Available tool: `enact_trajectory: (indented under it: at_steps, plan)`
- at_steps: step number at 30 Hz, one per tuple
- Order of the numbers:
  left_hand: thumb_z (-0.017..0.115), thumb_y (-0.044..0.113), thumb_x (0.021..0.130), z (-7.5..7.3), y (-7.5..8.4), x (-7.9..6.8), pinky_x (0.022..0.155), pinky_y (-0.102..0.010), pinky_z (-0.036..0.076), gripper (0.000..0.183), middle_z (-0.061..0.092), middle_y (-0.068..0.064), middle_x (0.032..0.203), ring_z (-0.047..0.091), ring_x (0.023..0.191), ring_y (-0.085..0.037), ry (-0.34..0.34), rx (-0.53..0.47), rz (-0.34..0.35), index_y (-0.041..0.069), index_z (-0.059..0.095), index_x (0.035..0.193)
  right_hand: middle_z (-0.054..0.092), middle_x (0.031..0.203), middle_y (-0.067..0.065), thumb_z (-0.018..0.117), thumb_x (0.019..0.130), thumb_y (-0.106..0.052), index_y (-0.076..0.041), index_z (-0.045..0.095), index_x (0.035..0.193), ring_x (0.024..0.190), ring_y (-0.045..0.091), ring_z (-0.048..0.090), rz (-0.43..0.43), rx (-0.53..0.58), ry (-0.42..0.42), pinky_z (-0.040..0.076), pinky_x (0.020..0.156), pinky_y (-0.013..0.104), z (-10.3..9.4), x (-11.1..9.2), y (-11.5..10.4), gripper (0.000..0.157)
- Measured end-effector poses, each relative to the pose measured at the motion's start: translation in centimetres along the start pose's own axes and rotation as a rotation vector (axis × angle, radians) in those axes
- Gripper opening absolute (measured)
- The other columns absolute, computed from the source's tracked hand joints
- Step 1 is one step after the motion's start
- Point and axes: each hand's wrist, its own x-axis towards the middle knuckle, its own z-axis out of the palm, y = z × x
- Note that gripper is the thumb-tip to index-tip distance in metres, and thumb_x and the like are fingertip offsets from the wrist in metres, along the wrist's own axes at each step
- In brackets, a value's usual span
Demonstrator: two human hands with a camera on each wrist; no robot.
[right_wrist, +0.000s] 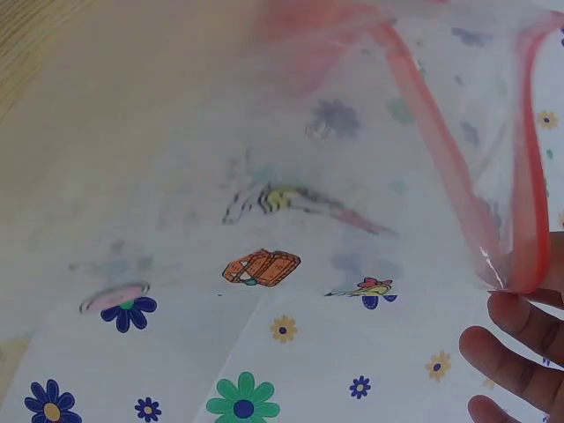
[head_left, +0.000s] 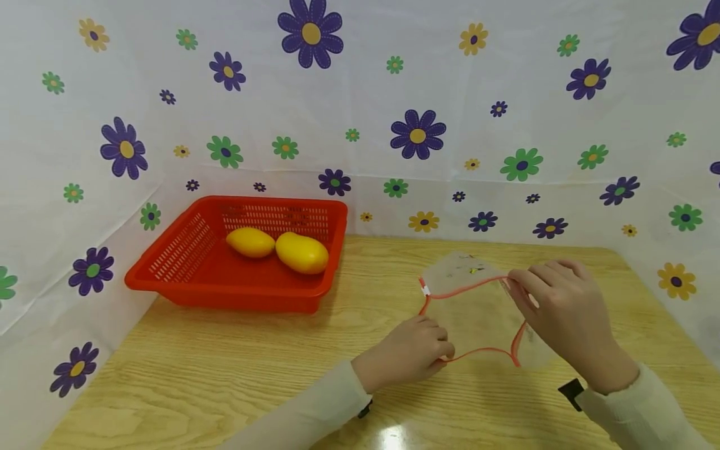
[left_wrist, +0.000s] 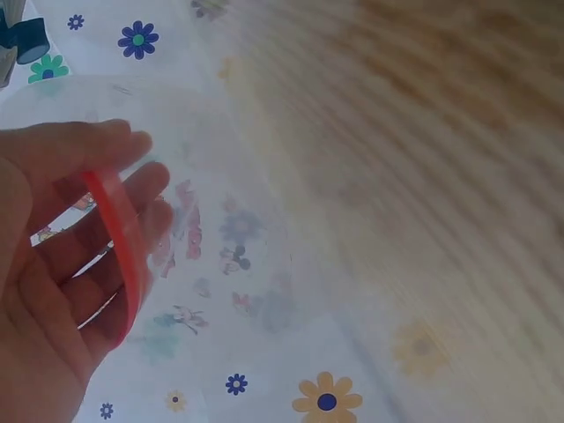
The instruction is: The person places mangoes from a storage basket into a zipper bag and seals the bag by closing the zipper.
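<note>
A see-through zip bag (head_left: 478, 322) with red edging and a white slider (head_left: 425, 290) is held over the table, its mouth spread wide. My left hand (head_left: 413, 350) grips the near left part of the red rim. In the left wrist view the fingers curl about the red strip (left_wrist: 129, 251), the thumb above. My right hand (head_left: 568, 312), raised a little higher, pinches the rim on the far right side. Small cartoon prints, one an orange shape (right_wrist: 262, 268), show on the film in the right wrist view. Fingertips (right_wrist: 515, 317) sit at the rim's corner there.
On the left of the wooden table (head_left: 236, 369) stands a red plastic basket (head_left: 225, 297). Inside lie two yellow mangoes, one on the left (head_left: 251, 242) and one on the right (head_left: 302, 253). A flower-printed white cloth (head_left: 371, 94) hangs behind and at the sides.
</note>
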Motion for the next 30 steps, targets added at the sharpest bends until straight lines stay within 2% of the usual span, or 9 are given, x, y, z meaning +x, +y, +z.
enact_trajectory:
  at_steps: [5,10,15,22,26,29,30]
  plan:
    - [0.068,0.029,0.085,0.1,-0.1,-0.1,0.090,-0.022,0.046,0.010,0.065,0.015,0.089,0.061,0.088,-0.003,-0.064,-0.038,0.001,0.028,0.070,0.095,0.064,0.062,0.010,0.035,0.100,-0.035,-0.003,0.069,0.073,0.057,0.026,0.059,-0.008,0.008,0.017,0.047,0.071,0.046,0.2,-0.1,0.0,0.054]
    - [0.066,0.029,0.087,0.2,-0.3,0.0,0.090,-0.023,0.046,0.014,0.066,0.014,0.094,0.061,0.093,-0.004,-0.056,-0.063,-0.010,0.026,0.069,0.100,0.061,0.059,0.006,0.035,0.098,-0.030,-0.005,0.068,0.072,0.056,0.023,0.057,-0.023,0.024,-0.009,0.047,0.072,0.046,0.6,-0.3,-0.4,0.049]
    - [0.065,0.029,0.088,0.4,-0.3,0.1,0.096,-0.023,0.044,0.020,0.065,0.010,0.104,0.059,0.102,-0.006,0.008,-0.040,-0.003,0.024,0.067,0.107,0.060,0.058,0.005,0.033,0.098,-0.031,-0.005,0.067,0.073,0.054,0.021,0.056,-0.030,0.050,-0.033,0.047,0.071,0.046,1.0,-0.5,-0.9,0.050]
    - [0.067,0.031,0.086,-0.2,-0.3,-0.1,0.102,-0.024,0.039,0.029,0.061,0.007,0.114,0.055,0.110,-0.010,0.144,0.007,0.018,0.022,0.063,0.114,0.060,0.058,0.004,0.033,0.099,-0.033,-0.006,0.067,0.073,0.054,0.020,0.056,-0.037,0.086,-0.048,0.046,0.070,0.045,1.4,-0.4,-1.6,0.050]
    - [0.068,0.034,0.084,-0.7,-0.4,-0.3,0.101,-0.026,0.040,0.032,0.060,0.007,0.114,0.054,0.110,-0.011,0.202,0.038,0.025,0.023,0.064,0.113,0.060,0.058,0.002,0.048,0.092,-0.023,-0.006,0.067,0.074,0.055,0.019,0.056,-0.041,0.099,-0.050,0.047,0.071,0.046,1.6,-0.3,-1.7,0.031]
    - [0.069,0.036,0.082,-1.1,-0.5,-0.7,0.101,-0.026,0.040,0.033,0.060,0.007,0.113,0.055,0.109,-0.011,0.217,0.047,0.025,0.024,0.064,0.112,0.058,0.057,0.001,0.057,0.083,-0.016,-0.006,0.067,0.074,0.055,0.018,0.055,-0.042,0.098,-0.054,0.048,0.071,0.047,1.6,-0.2,-1.8,0.016]
    - [0.069,0.036,0.082,-1.3,-0.6,-0.9,0.100,-0.026,0.040,0.033,0.060,0.007,0.112,0.055,0.108,-0.011,0.217,0.044,0.024,0.024,0.064,0.112,0.058,0.057,0.000,0.058,0.083,-0.016,-0.007,0.067,0.074,0.055,0.018,0.055,-0.038,0.101,-0.056,0.048,0.071,0.047,1.7,-0.2,-1.8,0.015]
